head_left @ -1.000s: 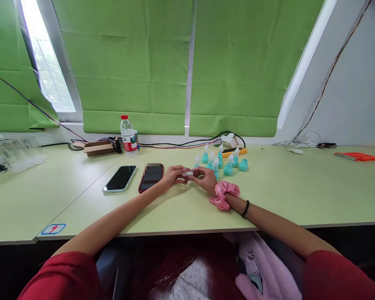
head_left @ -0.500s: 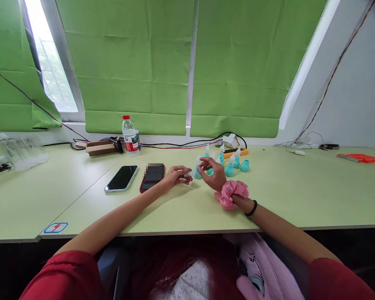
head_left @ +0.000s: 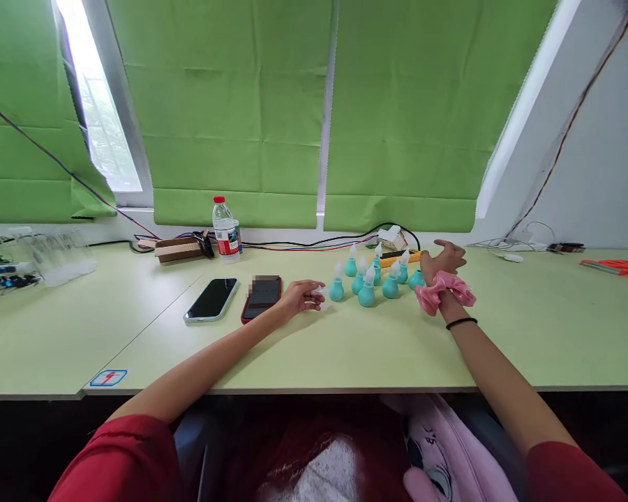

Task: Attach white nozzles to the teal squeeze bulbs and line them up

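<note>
My left hand [head_left: 303,298] rests low over the table, its fingers closed on small translucent whitish plastic pieces [head_left: 322,295]. Their exact shape is partly hidden. Right of it stand several small turquoise bulbs with whitish pointed tips [head_left: 367,295]; the nearest one is a tipped bulb [head_left: 336,288]. At the group's right end is a turquoise bulb with no tip showing [head_left: 416,279], partly covered by my right wrist's pink scrunchie [head_left: 444,291]. My right hand [head_left: 444,258] is stretched out just beyond that bulb, fingers apart, with nothing visible in it.
Two phones, one pale-edged [head_left: 211,300] and one red-cased [head_left: 262,296], lie left of my left hand. Behind are a water bottle [head_left: 226,233], a cardboard box [head_left: 178,249], a yellow tool [head_left: 398,260] and cables. An orange-handled tool [head_left: 615,268] lies far right.
My right hand has moved from beside my left hand out to the right, past the bulbs. A tipped bulb now stands at the front of the group. My left hand keeps its hold.
</note>
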`<state>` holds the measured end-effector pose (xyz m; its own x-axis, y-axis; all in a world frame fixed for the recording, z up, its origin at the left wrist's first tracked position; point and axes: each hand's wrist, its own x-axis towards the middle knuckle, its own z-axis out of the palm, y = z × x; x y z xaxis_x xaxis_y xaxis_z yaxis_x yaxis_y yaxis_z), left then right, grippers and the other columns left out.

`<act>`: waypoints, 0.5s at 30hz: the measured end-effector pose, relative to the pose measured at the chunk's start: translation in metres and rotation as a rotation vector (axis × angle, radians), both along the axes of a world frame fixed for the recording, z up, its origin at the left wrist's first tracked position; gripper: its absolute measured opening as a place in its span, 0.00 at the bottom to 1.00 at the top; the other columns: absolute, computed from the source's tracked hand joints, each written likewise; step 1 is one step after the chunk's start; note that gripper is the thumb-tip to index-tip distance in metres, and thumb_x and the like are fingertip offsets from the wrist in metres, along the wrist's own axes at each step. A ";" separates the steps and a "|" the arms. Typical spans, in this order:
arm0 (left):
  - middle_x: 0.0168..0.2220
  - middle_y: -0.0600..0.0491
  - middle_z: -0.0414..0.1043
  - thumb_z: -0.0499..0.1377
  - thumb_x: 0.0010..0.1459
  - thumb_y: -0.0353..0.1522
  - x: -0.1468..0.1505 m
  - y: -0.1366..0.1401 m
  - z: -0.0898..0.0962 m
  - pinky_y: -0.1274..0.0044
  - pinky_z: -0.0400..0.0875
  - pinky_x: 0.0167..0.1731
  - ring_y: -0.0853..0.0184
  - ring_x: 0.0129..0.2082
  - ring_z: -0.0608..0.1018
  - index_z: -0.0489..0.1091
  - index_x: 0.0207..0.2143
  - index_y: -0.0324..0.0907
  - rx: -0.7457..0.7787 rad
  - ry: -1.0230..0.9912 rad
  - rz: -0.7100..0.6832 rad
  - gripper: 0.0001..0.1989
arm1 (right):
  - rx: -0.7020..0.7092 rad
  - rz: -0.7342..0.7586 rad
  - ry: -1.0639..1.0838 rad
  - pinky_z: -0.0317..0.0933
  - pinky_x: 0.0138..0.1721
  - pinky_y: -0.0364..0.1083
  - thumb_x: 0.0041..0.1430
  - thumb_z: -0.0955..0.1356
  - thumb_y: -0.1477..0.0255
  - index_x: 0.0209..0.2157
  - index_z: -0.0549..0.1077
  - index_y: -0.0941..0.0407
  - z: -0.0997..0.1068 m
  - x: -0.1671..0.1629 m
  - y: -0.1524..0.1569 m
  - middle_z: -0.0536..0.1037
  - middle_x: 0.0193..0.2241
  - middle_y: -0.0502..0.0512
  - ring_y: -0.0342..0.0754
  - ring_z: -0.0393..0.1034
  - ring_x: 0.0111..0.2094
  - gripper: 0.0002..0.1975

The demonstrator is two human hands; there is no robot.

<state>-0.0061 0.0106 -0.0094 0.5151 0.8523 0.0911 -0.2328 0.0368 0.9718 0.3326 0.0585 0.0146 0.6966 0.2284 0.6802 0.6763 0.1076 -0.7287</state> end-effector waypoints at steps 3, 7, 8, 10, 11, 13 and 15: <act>0.22 0.48 0.68 0.55 0.47 0.30 0.000 0.000 0.000 0.74 0.68 0.27 0.67 0.24 0.72 0.66 0.34 0.33 0.008 0.016 0.005 0.11 | -0.077 0.029 0.036 0.50 0.38 0.56 0.34 0.67 0.73 0.27 0.65 0.57 -0.014 0.012 0.012 0.59 0.37 0.62 0.56 0.52 0.40 0.12; 0.22 0.48 0.67 0.56 0.47 0.32 0.002 -0.003 0.003 0.74 0.68 0.26 0.68 0.25 0.72 0.66 0.33 0.34 0.061 0.054 -0.017 0.12 | -0.310 0.026 -0.011 0.50 0.40 0.56 0.31 0.68 0.73 0.29 0.66 0.57 -0.023 0.018 0.021 0.63 0.33 0.60 0.56 0.57 0.38 0.16; 0.22 0.48 0.67 0.55 0.47 0.33 0.002 -0.004 0.004 0.75 0.67 0.25 0.68 0.24 0.72 0.66 0.33 0.34 0.092 0.078 -0.015 0.12 | -0.374 0.041 -0.017 0.51 0.39 0.55 0.31 0.68 0.72 0.28 0.66 0.57 -0.024 0.019 0.022 0.65 0.31 0.59 0.55 0.59 0.36 0.15; 0.22 0.49 0.67 0.54 0.48 0.35 0.003 -0.008 0.006 0.77 0.66 0.23 0.69 0.23 0.71 0.67 0.33 0.35 0.172 0.153 0.004 0.12 | -0.476 0.108 -0.017 0.54 0.36 0.53 0.32 0.69 0.72 0.25 0.67 0.56 -0.026 0.022 0.024 0.66 0.26 0.56 0.53 0.61 0.31 0.12; 0.21 0.50 0.66 0.53 0.48 0.35 0.004 -0.010 0.006 0.79 0.64 0.21 0.70 0.22 0.70 0.67 0.33 0.35 0.220 0.209 0.013 0.12 | -0.498 0.152 -0.029 0.55 0.33 0.52 0.32 0.69 0.71 0.23 0.66 0.56 -0.027 0.023 0.025 0.67 0.23 0.55 0.51 0.62 0.28 0.10; 0.18 0.53 0.65 0.52 0.49 0.34 0.005 -0.014 0.007 0.81 0.61 0.19 0.72 0.19 0.68 0.67 0.35 0.36 0.340 0.364 0.006 0.13 | -0.490 0.222 -0.087 0.56 0.27 0.49 0.36 0.68 0.67 0.19 0.66 0.56 -0.030 0.026 0.028 0.67 0.19 0.54 0.48 0.60 0.22 0.08; 0.16 0.55 0.64 0.51 0.48 0.32 0.007 -0.018 0.006 0.82 0.58 0.19 0.74 0.17 0.66 0.69 0.34 0.37 0.532 0.547 0.009 0.12 | -0.442 0.246 -0.170 0.55 0.24 0.49 0.41 0.65 0.64 0.15 0.65 0.56 -0.032 0.029 0.030 0.65 0.14 0.54 0.45 0.57 0.18 0.11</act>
